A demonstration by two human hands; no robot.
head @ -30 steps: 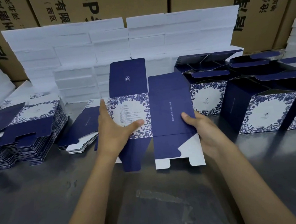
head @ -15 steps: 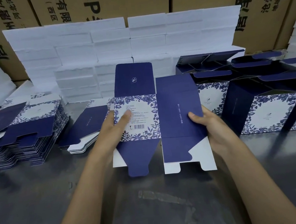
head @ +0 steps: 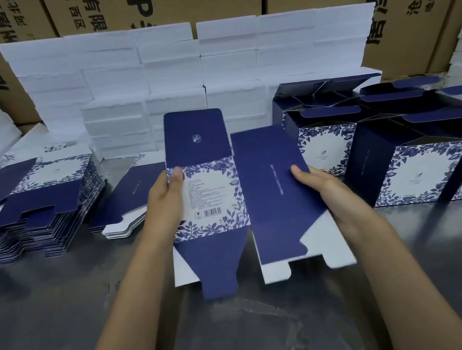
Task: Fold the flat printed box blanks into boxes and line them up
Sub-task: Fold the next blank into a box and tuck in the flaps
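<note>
You are holding box blank (head: 237,191) flat at frame centre, just above tabletop (head: 68,320), long axis running top to bottom of frame.

Left hand (head: 167,201) is gripping left edge, thumb clamped over floral panel. Right hand (head: 322,190) is gripping right edge, thumb on navy panel. Blank is spanning between grips; both equally near.

Blank is showing navy flaps, white underside at bottom. Folded boxes (head: 393,157) are standing at right of frame.

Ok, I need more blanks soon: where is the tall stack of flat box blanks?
In the head view, the tall stack of flat box blanks sits at the table's left edge, left of a smaller pile of blanks and the left hand.
</note>
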